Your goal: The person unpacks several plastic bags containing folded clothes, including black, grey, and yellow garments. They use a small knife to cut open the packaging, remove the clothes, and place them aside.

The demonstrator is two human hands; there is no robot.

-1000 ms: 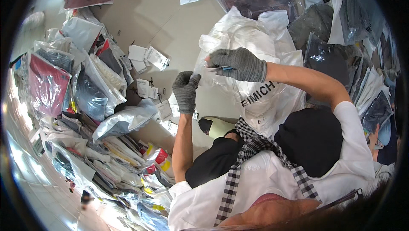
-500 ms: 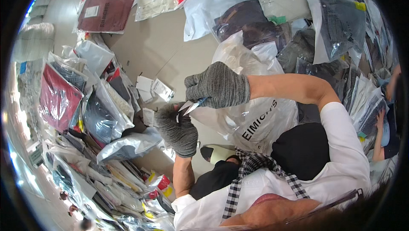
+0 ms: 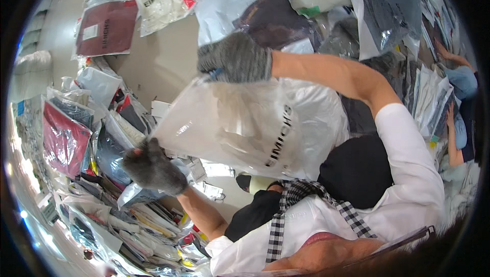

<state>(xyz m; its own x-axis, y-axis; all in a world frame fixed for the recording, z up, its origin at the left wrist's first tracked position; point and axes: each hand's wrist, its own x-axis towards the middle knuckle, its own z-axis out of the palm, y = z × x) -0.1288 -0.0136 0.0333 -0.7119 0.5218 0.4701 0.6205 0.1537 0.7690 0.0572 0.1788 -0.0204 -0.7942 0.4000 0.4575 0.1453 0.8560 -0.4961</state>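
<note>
A large translucent plastic bag (image 3: 224,129) with dark lettering is pulled up at a slant between my hands. My left hand (image 3: 153,167), in a grey knit glove, is closed at the bag's lower left corner. Higher up, my right hand (image 3: 235,58), gloved the same way, is curled at the bag's upper edge. A small blue piece of the scissors (image 3: 215,73) shows under its fingers; the blades are hidden. Pale contents show through the bag, which spreads toward my black-clad knee (image 3: 357,170).
Bagged garments lie in piles at left (image 3: 66,139) and along the far side, with a maroon bagged one (image 3: 107,28) on the tiled floor. White paper slips (image 3: 219,169) lie beneath the bag. At the right edge another person's hand (image 3: 450,113) rests by stacked packages.
My hands have moved apart, left hand to the left and right hand up and left. The bag has been lifted and stretched between them. The scissor blades no longer show.
</note>
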